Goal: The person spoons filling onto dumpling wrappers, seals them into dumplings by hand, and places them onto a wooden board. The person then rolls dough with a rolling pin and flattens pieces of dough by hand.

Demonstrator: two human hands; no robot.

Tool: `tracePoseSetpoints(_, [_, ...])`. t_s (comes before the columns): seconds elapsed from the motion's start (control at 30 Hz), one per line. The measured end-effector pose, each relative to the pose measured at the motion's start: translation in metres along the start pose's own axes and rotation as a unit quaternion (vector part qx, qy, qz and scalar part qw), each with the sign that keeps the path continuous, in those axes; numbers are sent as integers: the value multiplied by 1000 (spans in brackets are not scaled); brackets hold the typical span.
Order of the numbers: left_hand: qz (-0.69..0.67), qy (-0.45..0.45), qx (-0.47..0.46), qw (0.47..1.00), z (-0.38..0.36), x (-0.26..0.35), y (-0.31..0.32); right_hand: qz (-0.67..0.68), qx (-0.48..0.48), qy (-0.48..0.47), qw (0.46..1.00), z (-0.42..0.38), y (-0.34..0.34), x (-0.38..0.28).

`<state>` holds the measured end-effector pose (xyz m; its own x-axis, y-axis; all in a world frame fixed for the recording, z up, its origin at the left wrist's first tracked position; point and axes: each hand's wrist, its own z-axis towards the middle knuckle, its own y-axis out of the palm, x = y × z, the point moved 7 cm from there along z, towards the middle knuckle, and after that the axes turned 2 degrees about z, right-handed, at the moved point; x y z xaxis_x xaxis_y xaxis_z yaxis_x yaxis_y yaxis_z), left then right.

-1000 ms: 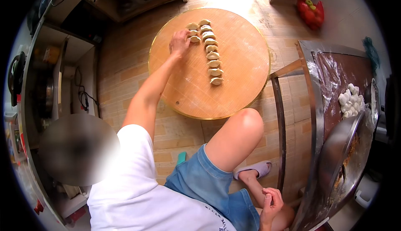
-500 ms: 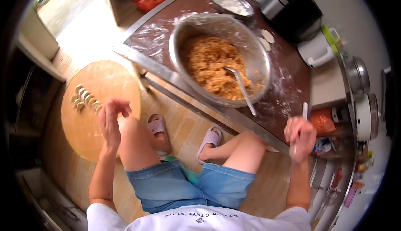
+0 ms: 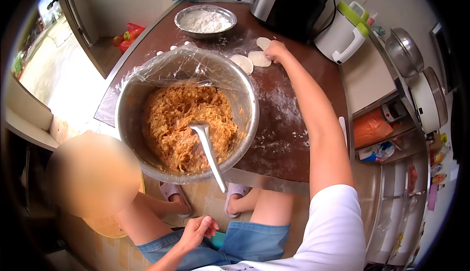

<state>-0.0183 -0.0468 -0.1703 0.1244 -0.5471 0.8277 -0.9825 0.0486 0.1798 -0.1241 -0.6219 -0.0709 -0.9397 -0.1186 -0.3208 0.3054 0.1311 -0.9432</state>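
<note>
A dark red-brown table (image 3: pixel 281 160), streaked with white flour, filled the middle of the room, with a black appliance (image 3: pixel 293 11) just beyond the right hand (image 3: pixel 275 51) and a white jug with a green lid (image 3: pixel 342 33) off to that hand's right. The step in hand looked like taking up one of the pale, flat dough rounds (image 3: pixel 259 59). Three of them lay on the table at the right hand's fingertips: one just beyond the fingers, one right beside them on the left and nearer the body, and the third farther left. The fingers were bent down together at the near edges of the first two; whether they had pinched one could not be told. The move seemed to call for a light pinch at a rim, so that a single round would come away without stretching. Left of that grip and closer to the body stood a large metal bowl (image 3: pixel 128 129), with an orange-brown mixture (image 3: pixel 171 109) inside, a spoon (image 3: pixel 208 148) resting in it, and clear film (image 3: pixel 171 72) over its far side. A dish of flour (image 3: pixel 208 21) sat farther left and slightly beyond the grip. The left hand (image 3: pixel 198 229), well apart, hung over the lap, fingers loosely curled, with nothing visible in it.
</note>
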Motion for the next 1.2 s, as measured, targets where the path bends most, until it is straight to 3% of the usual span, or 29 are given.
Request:
tracePoseSetpoints(0.23, [25,26,28,999,12,18,-15,163,-159,68,971,-18,3,7])
tracePoseSetpoints(0.27, [30,34,26,999,12,20,-14,129,-113,52,984,-19,-2,6])
tracePoseSetpoints(0.37, [36,50,7,998,8,34,-3,240,-96,1,966,-13,-2,17])
tracePoseSetpoints(0.4, [35,60,-21,997,4,41,4,305,-56,-111,944,-24,-18,13])
tracePoseSetpoints(0.47, [31,82,-78,993,-3,56,22,409,-45,-140,901,-77,-56,2])
tracePoseSetpoints(0.53, [-18,103,-174,979,-5,68,43,314,-91,-276,904,-153,-104,-25])
tracePoseSetpoints(0.57, [-51,109,-213,970,-9,71,53,343,-125,-278,888,-197,-120,-35])
tracePoseSetpoints(0.63, [-203,109,-238,944,-9,76,74,245,-205,-292,902,-286,-138,-57])
tracePoseSetpoints(0.7, [-318,112,-261,905,-11,94,87,223,-317,-263,884,-363,-122,-66])
tracePoseSetpoints(0.77, [-391,88,-249,882,-19,108,98,128,-342,-340,867,-426,-97,-86])
tracePoseSetpoints(0.83, [-479,26,-230,847,-34,97,103,152,-365,-345,851,-461,-58,-92])
tracePoseSetpoints(0.93, [-480,60,-171,858,-57,98,82,140,-172,-540,812,-478,-63,-109])
tracePoseSetpoints(1.03, [-448,41,-86,889,-69,76,43,15,23,-564,825,-448,-103,-126])
tracePoseSetpoints(1.1, [-417,24,-31,908,-64,52,24,-45,62,-592,802,-429,-88,-141])
tracePoseSetpoints(1.2, [-374,5,45,926,-51,23,4,-33,40,-654,754,-405,-68,-154])
